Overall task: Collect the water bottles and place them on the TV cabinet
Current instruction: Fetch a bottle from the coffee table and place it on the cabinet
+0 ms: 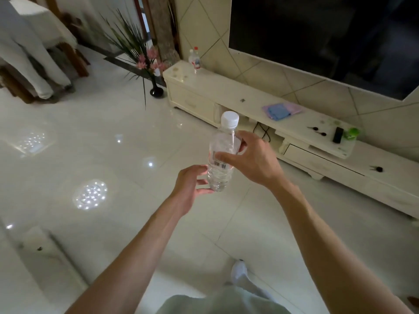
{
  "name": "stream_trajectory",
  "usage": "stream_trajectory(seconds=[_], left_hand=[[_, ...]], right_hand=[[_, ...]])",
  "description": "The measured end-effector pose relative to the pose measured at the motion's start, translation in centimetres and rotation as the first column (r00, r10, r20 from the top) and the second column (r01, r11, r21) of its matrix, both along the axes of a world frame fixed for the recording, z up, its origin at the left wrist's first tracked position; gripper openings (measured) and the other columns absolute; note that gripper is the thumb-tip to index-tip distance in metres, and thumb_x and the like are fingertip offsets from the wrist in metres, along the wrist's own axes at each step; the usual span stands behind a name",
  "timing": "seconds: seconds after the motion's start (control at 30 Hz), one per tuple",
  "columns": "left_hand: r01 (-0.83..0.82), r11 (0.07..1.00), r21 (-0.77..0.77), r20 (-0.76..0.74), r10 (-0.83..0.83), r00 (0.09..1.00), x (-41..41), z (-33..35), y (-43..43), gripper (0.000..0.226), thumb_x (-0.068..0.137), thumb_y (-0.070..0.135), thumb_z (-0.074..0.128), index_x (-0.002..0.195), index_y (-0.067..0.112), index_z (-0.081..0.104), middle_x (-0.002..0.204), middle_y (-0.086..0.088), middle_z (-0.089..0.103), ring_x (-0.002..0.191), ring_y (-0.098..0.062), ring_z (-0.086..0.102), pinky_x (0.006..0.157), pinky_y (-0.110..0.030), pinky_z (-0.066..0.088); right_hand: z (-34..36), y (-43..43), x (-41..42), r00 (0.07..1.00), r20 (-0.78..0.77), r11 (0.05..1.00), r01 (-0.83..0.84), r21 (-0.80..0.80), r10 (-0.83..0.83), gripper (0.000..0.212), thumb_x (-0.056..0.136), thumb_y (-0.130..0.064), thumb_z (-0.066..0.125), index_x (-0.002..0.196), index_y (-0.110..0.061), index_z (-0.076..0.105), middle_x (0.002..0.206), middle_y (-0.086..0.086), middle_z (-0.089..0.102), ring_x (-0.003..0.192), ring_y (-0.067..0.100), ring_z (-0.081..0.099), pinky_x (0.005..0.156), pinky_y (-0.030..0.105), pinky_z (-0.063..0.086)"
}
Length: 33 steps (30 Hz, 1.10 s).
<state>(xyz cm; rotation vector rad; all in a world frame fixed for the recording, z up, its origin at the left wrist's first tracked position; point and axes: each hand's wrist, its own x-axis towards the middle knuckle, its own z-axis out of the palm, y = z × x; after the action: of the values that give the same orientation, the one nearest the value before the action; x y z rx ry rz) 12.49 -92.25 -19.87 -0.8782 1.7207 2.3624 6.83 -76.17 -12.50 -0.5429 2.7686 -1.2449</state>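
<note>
— Where is the TV cabinet seen from the hands?

— The TV cabinet (226, 91) is seen ahead and to the right, its long top running from the far left end toward the near right. Two water bottles (195, 61) are already stood close together on the far left end. A stretch of bare top is left between them and the folded cloths (281, 109).

— Which arm is found nearer to it?

— The right arm (317, 234) is stretched forward on the cabinet side. The left arm (136, 245) is stretched beside it, on the side of the open floor (113, 143).

— How is the bottle in hand held?

— The clear bottle (218, 177) is held in the air over the floor, in front of the cabinet and not yet above it. Its long axis is kept nearly upright, with the white cap (230, 118) uppermost and tipped slightly toward the cabinet. The upper body is gripped by the right hand (256, 159), with the thumb laid on the label and the fingers wrapped behind. The base is held lightly by the left hand (190, 184), between thumb and fingers.

— What is called for next?

— It is judged that the bottle is to be carried forward and set upright on bare top, most easily by the nearer right hand.
</note>
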Motion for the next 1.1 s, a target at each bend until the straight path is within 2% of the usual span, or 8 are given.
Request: stream_trajectory(seconds=[0.13, 0.23, 0.33, 0.5, 0.63, 0.87, 1.1], left_hand=[[-0.060, 0.998, 0.003, -0.019, 0.060, 0.998, -5.5, 0.8, 0.5, 0.017, 0.088, 0.010, 0.056, 0.094, 0.001, 0.068, 0.106, -0.018, 0.060, 0.095, -0.040, 0.059, 0.083, -0.059, 0.056], [-0.096, 0.995, -0.003, -0.022, 0.096, 0.995, -8.7, 1.1, 0.6, 0.027, 0.088, 0.012, 0.058, 0.107, -0.004, 0.068, 0.107, -0.018, 0.060, 0.098, -0.041, 0.062, 0.085, -0.060, 0.055], [-0.132, 0.991, 0.004, -0.024, 0.132, 0.991, -11.0, 1.2, -0.1, 0.027, 0.088, 0.013, 0.059, 0.107, -0.004, 0.069, 0.106, -0.017, 0.061, 0.095, -0.040, 0.064, 0.087, -0.063, 0.052], [-0.164, 0.986, 0.003, -0.032, 0.164, 0.986, -14.8, 1.2, -3.0, 0.022, 0.089, 0.012, 0.057, 0.101, -0.001, 0.071, 0.100, -0.013, 0.067, 0.088, -0.035, 0.066, 0.088, -0.062, 0.053], [-0.156, 0.988, 0.006, -0.032, 0.156, 0.987, -18.3, 0.5, -6.4, 0.026, 0.089, 0.013, 0.056, 0.105, -0.002, 0.071, 0.100, -0.013, 0.069, 0.089, -0.034, 0.067, 0.089, -0.062, 0.053], [-0.106, 0.993, 0.046, -0.055, 0.109, 0.993, -26.8, -0.4, -13.9, 0.026, 0.092, 0.008, 0.053, 0.108, -0.005, 0.068, 0.108, -0.018, 0.066, 0.089, -0.038, 0.067, 0.088, -0.061, 0.054], [-0.066, 0.996, 0.065, -0.072, 0.070, 0.995, -34.2, 0.5, -22.3, 0.021, 0.092, 0.007, 0.054, 0.102, -0.002, 0.070, 0.103, -0.016, 0.064, 0.087, -0.037, 0.065, 0.087, -0.061, 0.054]], right_hand=[[0.8, 0.4, -6.4, 0.996, -0.024, 0.996, -0.085, 0.005, 0.085, 0.060, 0.068, -0.059, 0.073, 0.118, -0.030, 0.061, 0.097, -0.009, 0.064, 0.083, 0.011, 0.058, 0.063, 0.019, 0.040], [1.7, 0.2, -10.2, 0.991, -0.012, 0.991, -0.131, -0.001, 0.131, 0.050, 0.071, -0.054, 0.074, 0.113, -0.031, 0.062, 0.094, -0.006, 0.065, 0.078, 0.012, 0.059, 0.066, 0.025, 0.046], [2.0, -0.6, -13.2, 0.984, -0.016, 0.985, -0.175, 0.001, 0.175, 0.039, 0.072, -0.052, 0.074, 0.103, -0.036, 0.059, 0.089, -0.008, 0.062, 0.072, 0.006, 0.055, 0.059, 0.022, 0.041], [1.2, -3.8, -18.2, 0.971, -0.030, 0.972, -0.236, 0.010, 0.236, 0.060, 0.068, -0.062, 0.070, 0.117, -0.029, 0.060, 0.098, -0.009, 0.063, 0.082, 0.008, 0.056, 0.063, 0.020, 0.038], [0.5, -7.1, -21.9, 0.967, -0.010, 0.967, -0.254, 0.025, 0.254, 0.069, 0.066, -0.064, 0.070, 0.123, -0.025, 0.059, 0.104, -0.009, 0.062, 0.084, 0.005, 0.056, 0.065, 0.018, 0.038], [0.4, -14.7, -29.3, 0.987, -0.022, 0.984, -0.156, 0.091, 0.158, 0.068, 0.060, -0.069, 0.069, 0.115, -0.031, 0.060, 0.096, -0.014, 0.063, 0.084, 0.005, 0.059, 0.069, 0.024, 0.048], [1.7, -22.3, -36.1, 0.994, 0.012, 0.990, -0.110, 0.085, 0.110, 0.077, 0.056, -0.071, 0.066, 0.118, -0.027, 0.059, 0.100, -0.013, 0.063, 0.086, 0.004, 0.059, 0.075, 0.029, 0.052]])
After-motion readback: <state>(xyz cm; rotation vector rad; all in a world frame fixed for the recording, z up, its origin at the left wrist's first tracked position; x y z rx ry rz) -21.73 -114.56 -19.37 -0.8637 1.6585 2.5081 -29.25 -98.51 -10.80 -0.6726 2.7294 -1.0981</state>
